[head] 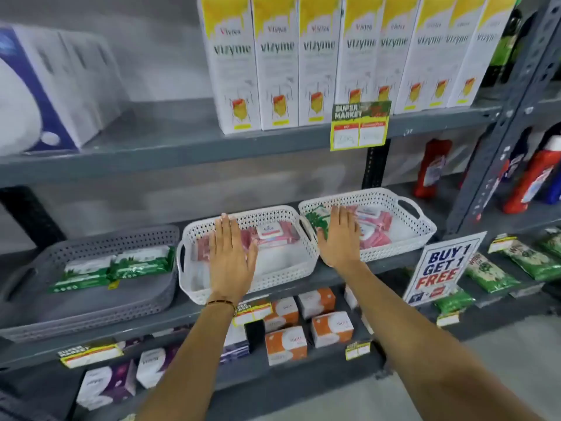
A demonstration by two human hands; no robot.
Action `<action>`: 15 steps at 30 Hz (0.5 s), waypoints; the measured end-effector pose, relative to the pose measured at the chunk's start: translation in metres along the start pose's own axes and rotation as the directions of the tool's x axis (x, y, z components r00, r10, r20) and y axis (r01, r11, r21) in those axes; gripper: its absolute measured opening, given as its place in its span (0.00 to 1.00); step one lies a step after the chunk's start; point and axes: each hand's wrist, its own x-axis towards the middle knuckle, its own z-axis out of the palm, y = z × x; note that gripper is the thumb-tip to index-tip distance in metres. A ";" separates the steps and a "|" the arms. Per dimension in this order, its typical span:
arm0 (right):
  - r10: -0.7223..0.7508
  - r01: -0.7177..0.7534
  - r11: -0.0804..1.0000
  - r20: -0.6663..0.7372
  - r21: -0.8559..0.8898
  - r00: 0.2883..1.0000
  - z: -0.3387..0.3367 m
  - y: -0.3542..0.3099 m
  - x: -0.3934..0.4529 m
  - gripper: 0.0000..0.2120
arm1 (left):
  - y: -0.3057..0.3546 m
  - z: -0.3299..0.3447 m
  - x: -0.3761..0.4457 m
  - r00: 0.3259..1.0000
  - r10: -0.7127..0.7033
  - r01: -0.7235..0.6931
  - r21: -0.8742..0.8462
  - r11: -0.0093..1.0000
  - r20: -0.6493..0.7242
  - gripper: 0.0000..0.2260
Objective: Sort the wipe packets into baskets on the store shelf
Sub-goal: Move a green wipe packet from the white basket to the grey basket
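Three baskets stand in a row on the middle shelf. The grey basket [91,302] on the left holds two green wipe packets [121,265]. The middle white basket [285,278] holds pink wipe packets [274,237]. The right white basket [425,229] holds pink packets [375,229] and one green packet [315,218] at its left end. My left hand [232,253] is flat, palm down, over the middle basket and holds nothing. My right hand [341,238] is flat over the left end of the right basket, partly covering the green packet, also holding nothing.
White and yellow cartons [306,62] line the upper shelf, with a price tag [359,126] hanging from its edge. A "Buy 1 Get 1 Free" sign [443,268] stands right of the baskets. Red bottles [431,168] and green packs [491,273] sit further right. Orange boxes [287,344] fill the lower shelf.
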 end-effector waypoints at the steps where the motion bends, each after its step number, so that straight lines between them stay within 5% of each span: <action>1: 0.062 -0.062 0.998 0.068 -0.005 0.996 0.004 0.006 0.006 0.32 | -0.001 0.010 0.001 0.999 -0.023 0.024 -0.007 1.000 0.037 0.35; 8: 0.276 -0.299 0.954 0.374 0.002 0.885 0.027 0.039 0.044 0.40 | -0.011 0.061 -0.010 0.993 -0.092 0.089 0.042 0.995 0.078 0.37; 15: 0.289 -0.298 0.954 0.421 -0.046 0.860 0.040 0.047 0.056 0.39 | -0.019 0.079 -0.020 0.980 -0.136 0.122 0.101 0.987 0.143 0.37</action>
